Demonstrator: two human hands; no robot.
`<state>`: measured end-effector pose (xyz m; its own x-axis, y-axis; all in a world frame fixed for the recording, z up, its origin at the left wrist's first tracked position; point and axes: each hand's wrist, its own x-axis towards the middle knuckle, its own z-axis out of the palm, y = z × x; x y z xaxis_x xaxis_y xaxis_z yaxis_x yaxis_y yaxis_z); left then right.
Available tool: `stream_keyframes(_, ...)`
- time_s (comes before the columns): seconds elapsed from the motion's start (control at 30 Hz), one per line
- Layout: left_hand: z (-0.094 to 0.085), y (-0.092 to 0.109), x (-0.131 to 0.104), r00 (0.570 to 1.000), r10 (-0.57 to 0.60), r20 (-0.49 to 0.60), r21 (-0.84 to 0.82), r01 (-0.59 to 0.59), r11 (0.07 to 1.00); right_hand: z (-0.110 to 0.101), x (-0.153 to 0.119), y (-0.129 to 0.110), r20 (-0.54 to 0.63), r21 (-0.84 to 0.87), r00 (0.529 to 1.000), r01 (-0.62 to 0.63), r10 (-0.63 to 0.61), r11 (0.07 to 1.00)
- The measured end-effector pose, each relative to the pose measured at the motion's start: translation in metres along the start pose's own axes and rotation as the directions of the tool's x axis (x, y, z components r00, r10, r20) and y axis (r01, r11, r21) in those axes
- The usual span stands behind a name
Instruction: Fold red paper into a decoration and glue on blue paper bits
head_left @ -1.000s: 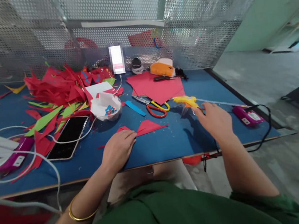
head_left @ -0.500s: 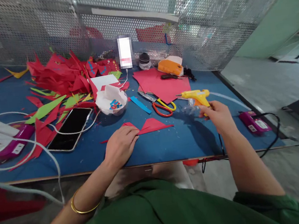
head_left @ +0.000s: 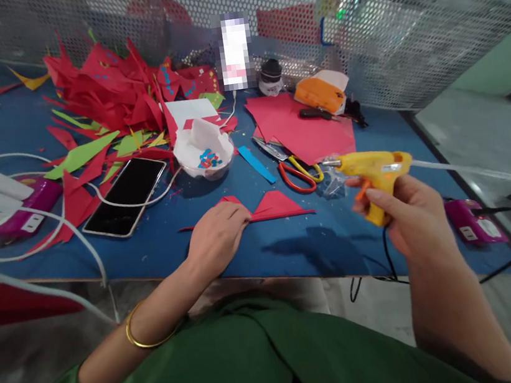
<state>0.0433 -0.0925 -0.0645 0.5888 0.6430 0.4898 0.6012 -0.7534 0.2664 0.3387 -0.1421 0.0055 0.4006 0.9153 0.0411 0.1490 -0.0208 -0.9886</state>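
Note:
A folded red paper piece (head_left: 279,205) lies near the table's front edge, and my left hand (head_left: 218,237) rests on its left part with the fingers together. What the fingertips do underneath is hidden. My right hand (head_left: 403,206) is wrapped round the handle of a yellow glue gun (head_left: 374,166), held above the table with its nozzle pointing left. A clear glue stick sticks out of the gun's back. Crumpled clear plastic (head_left: 331,183) lies below the nozzle. Red and yellow handled scissors (head_left: 298,174) lie left of it, beside a blue strip (head_left: 256,165).
A bowl (head_left: 205,154) with small blue and red bits stands behind my left hand. Left are a phone (head_left: 127,197), white cables and heaped red paper (head_left: 106,98). Red sheets (head_left: 301,126) and an orange packet (head_left: 320,94) lie behind the scissors. A purple box (head_left: 475,222) is at right.
My right hand has lifted the glue gun away from the plastic, up and toward me. My left hand stays on the red paper. The whole view has shifted with the head.

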Motion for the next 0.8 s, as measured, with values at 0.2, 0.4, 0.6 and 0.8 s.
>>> stream_keyframes(0.2,0.001,0.002,-0.004,1.000,0.029,-0.002,0.064,-0.029,0.998,0.018,-0.010,0.005,0.280,-0.113,0.944,-0.151,0.177,0.982)
stream_keyframes(0.4,-0.003,0.004,-0.012,0.993,0.055,-0.102,0.060,-0.050,0.997,0.039,-0.021,0.016,0.348,-0.316,0.930,0.002,0.114,0.949)
stream_keyframes(0.6,-0.007,0.004,-0.016,0.996,0.012,-0.093,0.006,-0.011,1.000,0.042,-0.036,0.018,0.422,-0.475,0.897,0.344,-0.134,0.810)
stream_keyframes(0.8,-0.012,0.004,-0.018,0.999,-0.003,-0.038,-0.007,0.003,1.000,0.041,-0.037,0.015,0.583,-0.566,0.780,0.592,-0.228,0.574)
